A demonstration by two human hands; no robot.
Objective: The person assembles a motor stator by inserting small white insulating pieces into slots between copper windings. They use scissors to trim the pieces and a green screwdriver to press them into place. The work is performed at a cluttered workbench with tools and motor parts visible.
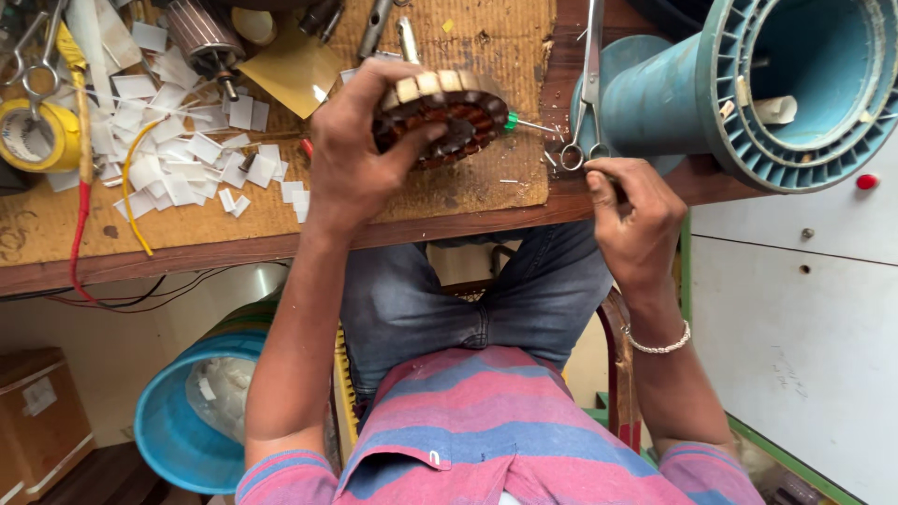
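My left hand point(351, 154) grips a round motor stator point(447, 112) with copper windings and white paper slot liners, holding it tilted just above the cardboard mat point(486, 42). A green sleeve point(511, 121) with thin wire ends sticks out of the stator's right side. My right hand point(636, 220) rests at the wooden table's front edge point(187, 248), fingers pinched together right below the handles of steel scissors point(587, 103) that lie on the table. Anything held in those fingertips is too small to make out.
A big teal plastic spool point(748, 89) lies at the right. Several white paper slips point(178, 140), a yellow tape roll point(37, 136), a rotor point(206, 37), and red and yellow wires crowd the left. A blue bucket point(178, 430) stands under the table.
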